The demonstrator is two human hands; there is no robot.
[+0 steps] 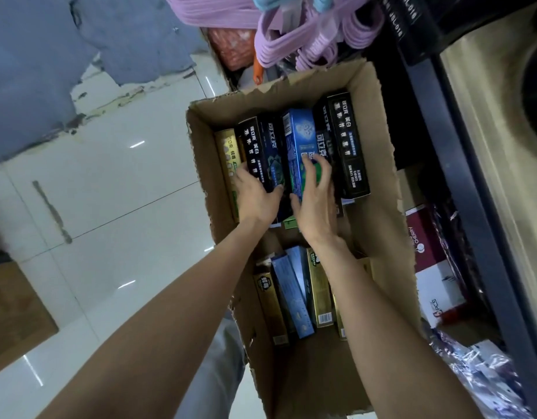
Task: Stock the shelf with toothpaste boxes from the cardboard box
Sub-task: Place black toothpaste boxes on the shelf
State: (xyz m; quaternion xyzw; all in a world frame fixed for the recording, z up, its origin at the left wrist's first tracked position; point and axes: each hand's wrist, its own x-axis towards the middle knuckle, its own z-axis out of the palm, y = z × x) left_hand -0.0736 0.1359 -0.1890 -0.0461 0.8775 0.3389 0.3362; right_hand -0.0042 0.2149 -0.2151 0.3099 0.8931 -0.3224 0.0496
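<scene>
An open cardboard box (379, 225) stands on the floor below me, holding several toothpaste boxes. At its far end black boxes (348, 143), a blue box (300, 137) and a gold box (227, 149) lie side by side. My left hand (255, 198) is wrapped around a black toothpaste box (261, 146), thumb on its right edge. My right hand (315, 201) rests on the blue box with its fingers spread over the top. More gold and light blue boxes (294, 294) lie at the near end, partly under my right forearm.
A dark shelf upright (460, 176) runs along the right of the cardboard box, with packaged goods (430, 258) on a low shelf. Pink hangers (306, 34) hang above the far end. White floor tiles (110, 192) spread to the left.
</scene>
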